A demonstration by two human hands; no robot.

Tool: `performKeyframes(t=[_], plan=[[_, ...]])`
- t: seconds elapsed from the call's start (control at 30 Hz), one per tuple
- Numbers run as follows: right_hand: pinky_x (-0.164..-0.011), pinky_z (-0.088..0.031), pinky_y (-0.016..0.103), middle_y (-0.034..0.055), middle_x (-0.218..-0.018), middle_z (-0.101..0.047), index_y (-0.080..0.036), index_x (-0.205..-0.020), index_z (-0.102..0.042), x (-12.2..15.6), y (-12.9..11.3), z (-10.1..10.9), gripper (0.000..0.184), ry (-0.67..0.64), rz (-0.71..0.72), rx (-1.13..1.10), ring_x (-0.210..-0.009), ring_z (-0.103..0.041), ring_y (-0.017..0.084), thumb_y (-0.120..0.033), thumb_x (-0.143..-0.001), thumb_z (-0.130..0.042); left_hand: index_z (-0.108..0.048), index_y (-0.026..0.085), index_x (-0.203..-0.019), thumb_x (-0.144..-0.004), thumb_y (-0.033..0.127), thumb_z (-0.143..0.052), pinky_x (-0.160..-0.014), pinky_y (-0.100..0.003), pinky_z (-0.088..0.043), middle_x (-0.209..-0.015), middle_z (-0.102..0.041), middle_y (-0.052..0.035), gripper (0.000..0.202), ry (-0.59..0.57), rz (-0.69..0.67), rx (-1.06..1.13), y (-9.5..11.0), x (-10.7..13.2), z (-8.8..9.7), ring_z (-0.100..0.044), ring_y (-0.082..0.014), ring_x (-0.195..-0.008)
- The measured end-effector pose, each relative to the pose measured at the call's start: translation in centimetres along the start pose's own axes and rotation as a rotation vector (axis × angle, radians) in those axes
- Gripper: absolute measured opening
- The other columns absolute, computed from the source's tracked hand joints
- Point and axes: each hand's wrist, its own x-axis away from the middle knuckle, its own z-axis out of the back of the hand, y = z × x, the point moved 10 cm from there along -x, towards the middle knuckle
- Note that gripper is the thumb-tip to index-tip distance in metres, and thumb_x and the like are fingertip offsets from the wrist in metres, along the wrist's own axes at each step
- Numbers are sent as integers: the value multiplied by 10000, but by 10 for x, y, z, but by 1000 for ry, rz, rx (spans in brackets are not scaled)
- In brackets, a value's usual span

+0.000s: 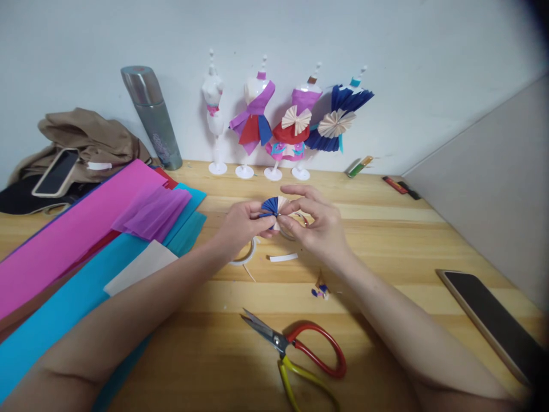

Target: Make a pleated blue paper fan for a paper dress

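Holding the pleated rosette (270, 205) between them, left grip (240, 226) pinches its blue side, right grip (321, 225) the cream.

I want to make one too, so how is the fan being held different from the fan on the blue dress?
The held fan is part blue, part cream; the dress fan looks cream all over. The held fan is between the left hand and right hand; the dress fan sits on the blue dress. Both have folded pleats.

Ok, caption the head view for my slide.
Left hand and right hand hold a pleated blue-and-cream fan over a wooden table near scissors.
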Motion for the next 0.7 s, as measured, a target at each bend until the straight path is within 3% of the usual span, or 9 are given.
performKeyframes(t=[0.13, 0.47, 0.7], plan=[[-933, -524, 462, 110, -1173, -682, -227, -724, -658, 1, 3, -1, 100, -1, -21, 0, -1138, -654, 294, -158, -789, -690, -689, 101, -796, -759, 57, -629, -630, -200, -520, -656, -681, -4, 84, 40, -31, -77, 3, 1, 1, -642, -93, -605], [-891, -531, 464, 112, -1070, -712, -223, -678, -636, 1, 4, 0, 115, 26, -7, 13, -1104, -673, 301, -168, -768, -681, -691, 117, -743, -733, 94, -617, -643, -211, -514, -657, -671, 1, 77, 16, -131, -173, 7, 0, -1, -635, -111, -646], [-905, -523, 450, 99, -1083, -716, -223, -661, -635, 0, 13, -3, 121, -12, -109, -36, -1088, -679, 290, -183, -746, -711, -710, 107, -731, -759, 53, -614, -631, -204, -516, -638, -687, -9, 113, 29, -37, -73, 5, 4, -2, -653, -108, -624]])
